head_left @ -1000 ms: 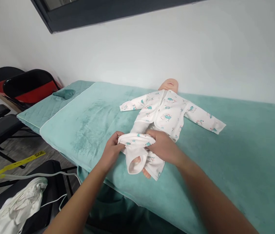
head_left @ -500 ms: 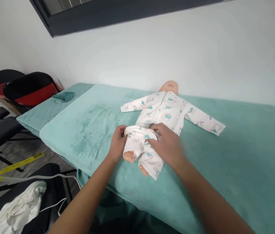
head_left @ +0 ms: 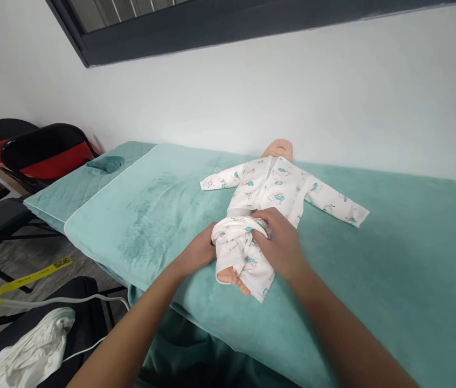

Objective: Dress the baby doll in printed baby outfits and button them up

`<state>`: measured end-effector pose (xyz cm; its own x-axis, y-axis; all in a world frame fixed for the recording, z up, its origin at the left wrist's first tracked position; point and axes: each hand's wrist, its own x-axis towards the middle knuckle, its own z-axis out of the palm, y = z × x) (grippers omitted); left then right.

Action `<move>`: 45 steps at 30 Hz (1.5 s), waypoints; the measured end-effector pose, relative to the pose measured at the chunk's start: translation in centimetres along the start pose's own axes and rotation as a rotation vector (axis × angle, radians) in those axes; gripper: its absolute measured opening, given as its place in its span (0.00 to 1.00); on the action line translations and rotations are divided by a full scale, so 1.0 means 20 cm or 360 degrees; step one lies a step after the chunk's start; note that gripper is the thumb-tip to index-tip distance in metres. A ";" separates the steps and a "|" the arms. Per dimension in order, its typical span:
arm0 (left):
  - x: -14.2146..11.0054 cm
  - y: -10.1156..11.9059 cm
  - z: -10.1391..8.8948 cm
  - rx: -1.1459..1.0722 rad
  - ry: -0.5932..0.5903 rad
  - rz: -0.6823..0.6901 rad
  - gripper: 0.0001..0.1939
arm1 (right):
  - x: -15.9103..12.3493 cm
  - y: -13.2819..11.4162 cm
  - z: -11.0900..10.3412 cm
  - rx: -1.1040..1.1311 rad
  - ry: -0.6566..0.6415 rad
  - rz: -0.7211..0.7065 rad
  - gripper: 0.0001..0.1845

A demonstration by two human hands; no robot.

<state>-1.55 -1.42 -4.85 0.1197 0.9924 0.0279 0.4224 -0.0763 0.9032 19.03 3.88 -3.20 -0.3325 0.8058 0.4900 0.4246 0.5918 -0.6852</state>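
A baby doll (head_left: 280, 149) lies on its back on a green-covered bed, its head at the wall side. It wears a white patterned baby jacket (head_left: 278, 186) with both sleeves spread out. Matching baby pants (head_left: 236, 245) are on its legs, bunched at the waistband, and the bare feet (head_left: 232, 277) show at the cuffs. My right hand (head_left: 280, 242) pinches the waistband between thumb and fingers. At the other side my left hand (head_left: 200, 250) holds the pants' edge, its fingertips hidden behind the cloth.
The green bed cover (head_left: 393, 258) reaches to the white wall. A face-hole pad (head_left: 106, 164) lies at the bed's left end. Black and red chairs (head_left: 50, 151) stand beyond it. A chair at lower left carries a crumpled white cloth (head_left: 29, 350), with a pale cable (head_left: 50, 303) above.
My left hand has moved right and slightly down, wrapping further behind the pants. The doll's legs have come closer together. My right hand keeps its grip.
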 end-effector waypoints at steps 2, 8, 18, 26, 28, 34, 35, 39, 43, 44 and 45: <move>0.04 -0.03 0.02 0.0163 0.0134 0.0044 0.10 | -0.03 0.01 0.03 -0.0061 0.0080 -0.0098 0.11; 0.13 -0.08 0.05 0.0177 0.0682 -0.0015 0.07 | -0.17 0.01 0.08 -0.0098 0.0298 -0.0089 0.13; 0.13 -0.19 -0.01 -0.0571 0.0646 0.0139 0.17 | -0.25 0.10 0.09 0.0835 0.1120 0.0778 0.15; 0.17 -0.16 -0.05 -0.0685 0.0560 0.0178 0.13 | -0.23 0.09 0.11 0.0628 0.0903 0.0726 0.24; 0.21 -0.14 -0.05 -0.0691 0.0475 0.0215 0.13 | -0.21 0.09 0.11 0.0527 0.0822 0.0696 0.27; 0.39 -0.13 -0.02 -0.0625 0.0250 0.0353 0.21 | -0.07 0.13 0.12 0.0088 0.0690 0.0516 0.31; 0.42 -0.13 -0.01 -0.0565 0.0248 0.0391 0.20 | -0.04 0.14 0.12 -0.0021 0.0674 0.0443 0.28; 0.50 -0.13 0.02 -0.0253 0.0359 0.0565 0.11 | 0.03 0.15 0.13 -0.0318 0.0704 0.0306 0.14; 0.53 -0.14 0.02 -0.0176 0.0561 0.0514 0.06 | 0.05 0.14 0.13 -0.0164 0.0797 0.0512 0.11; 0.54 -0.15 0.01 -0.0191 0.0627 0.0472 0.09 | 0.05 0.15 0.10 -0.0122 0.0863 0.0573 0.14; 0.54 -0.16 0.00 -0.0210 0.0717 0.0420 0.13 | 0.05 0.15 0.07 -0.0096 0.0937 0.0620 0.17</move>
<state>-1.64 9.50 -7.42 -0.2027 0.8864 0.4161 0.3102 -0.3449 0.8859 18.82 6.40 -5.60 0.3564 0.8258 0.4370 0.4716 0.2448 -0.8472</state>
